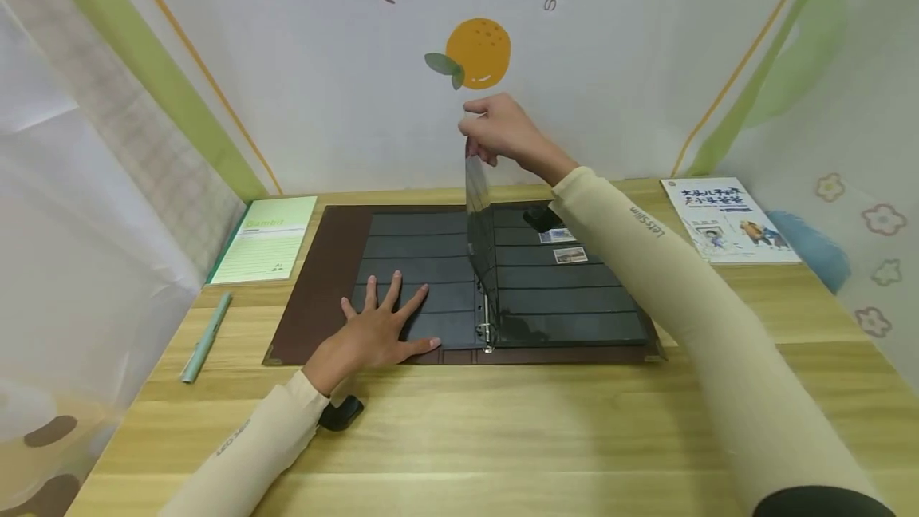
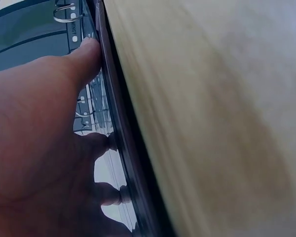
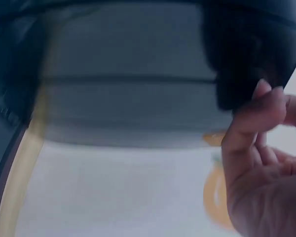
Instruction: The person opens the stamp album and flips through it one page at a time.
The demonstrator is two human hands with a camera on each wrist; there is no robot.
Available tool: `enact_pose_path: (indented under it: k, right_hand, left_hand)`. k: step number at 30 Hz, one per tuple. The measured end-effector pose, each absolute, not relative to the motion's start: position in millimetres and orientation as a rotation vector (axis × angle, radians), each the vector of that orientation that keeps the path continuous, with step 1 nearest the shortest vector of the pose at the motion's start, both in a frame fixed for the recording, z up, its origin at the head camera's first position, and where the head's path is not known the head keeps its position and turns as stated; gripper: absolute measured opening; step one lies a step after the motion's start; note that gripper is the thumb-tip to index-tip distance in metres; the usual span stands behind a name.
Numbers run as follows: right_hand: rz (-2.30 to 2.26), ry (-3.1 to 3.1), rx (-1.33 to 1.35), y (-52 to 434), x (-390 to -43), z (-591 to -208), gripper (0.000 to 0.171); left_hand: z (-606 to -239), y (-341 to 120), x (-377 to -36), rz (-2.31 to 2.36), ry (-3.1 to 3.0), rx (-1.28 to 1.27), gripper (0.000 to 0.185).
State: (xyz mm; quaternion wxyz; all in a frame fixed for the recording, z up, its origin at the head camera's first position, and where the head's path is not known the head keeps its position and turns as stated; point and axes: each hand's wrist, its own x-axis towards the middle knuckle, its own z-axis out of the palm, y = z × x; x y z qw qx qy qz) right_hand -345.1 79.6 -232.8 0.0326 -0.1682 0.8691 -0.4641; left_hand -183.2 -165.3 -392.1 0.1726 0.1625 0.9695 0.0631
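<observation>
Flat and spread, the left hand (image 1: 376,333) presses its straight fingers on the dark left-hand page (image 1: 416,262) of an open brown ring binder (image 1: 316,286), which lies on the light wooden table (image 1: 502,429); in the left wrist view the thumb (image 2: 86,54) rests near the binder's lower edge, close to the metal rings (image 1: 486,325). Left of the binder lie a pale green pen (image 1: 206,337) and a light green notepad (image 1: 267,239), well apart from the hand. At centre, the right hand (image 1: 502,130) pinches the top edge of a clear plastic pocket sheet (image 1: 479,222) between thumb and curled fingers, holding it upright above the spine, its lower edge on the rings. The dark right-hand page (image 1: 574,294) carries two small stamps (image 1: 563,246) in its upper rows. Far right, a white illustrated booklet (image 1: 725,218) lies on the table, apart from the binder.
</observation>
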Motion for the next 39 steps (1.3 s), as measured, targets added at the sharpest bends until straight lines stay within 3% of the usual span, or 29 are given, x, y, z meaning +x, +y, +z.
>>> enact_pose_path:
  k: [2, 5, 8, 10, 14, 17, 19, 25, 30, 32, 39]
  right_hand:
    - [-1.398, 2.722, -0.504, 60.4, -344.9, -235.7, 0.05]
    - [-1.358, 2.798, -0.513, 36.3, -343.5, -241.6, 0.021]
    - [-1.331, 2.835, -0.539, 20.8, -341.4, -248.7, 0.03]
    - [-1.298, 2.847, -0.543, 15.9, -340.0, -253.1, 0.019]
    - [-1.237, 2.879, -0.528, 14.9, -338.0, -258.5, 0.038]
    - [-1.199, 2.936, -0.534, 16.1, -338.2, -259.2, 0.03]
    - [-1.182, 2.962, -0.545, 15.9, -338.6, -259.0, 0.025]
    - [-1.089, 2.986, -0.52, 20.4, -338.9, -256.5, 0.027]
    - [-1.0, 2.987, -0.472, 39.8, -341.2, -248.0, 0.051]
    - [-1.003, 2.982, -0.471, 57.6, -343.1, -245.9, 0.061]
    - [-0.708, 2.977, -0.487, 146.3, -346.1, -269.8, 0.06]
  left_hand:
    - [-391.6, -163.6, -183.1, 0.185, 2.752, 0.456, 0.09]
    - [-390.1, -161.5, -184.0, 0.2, 2.76, 0.447, 0.089]
    - [-385.2, -160.6, -185.3, 0.251, 2.773, 0.461, 0.085]
    - [-377.6, -159.4, -187.3, 0.349, 2.795, 0.502, 0.078]
    - [-341.4, -152.7, -194.4, 0.952, 2.686, 0.481, 0.062]
    - [-304.3, -141.5, -199.9, 1.554, 2.341, 0.354, 0.06]
    - [-283.5, -134.3, -201.5, 1.7, 2.233, 0.28, 0.063]
    - [-262.4, -123.6, -207.1, 1.323, 2.597, 0.305, 0.074]
    - [-268.0, -130.6, -211.7, 1.264, 2.669, 0.295, 0.071]
    - [-271.7, -135.5, -213.3, 1.26, 2.679, 0.271, 0.07]
    - [-294.9, -155.7, -214.2, 1.242, 2.702, 0.203, 0.071]
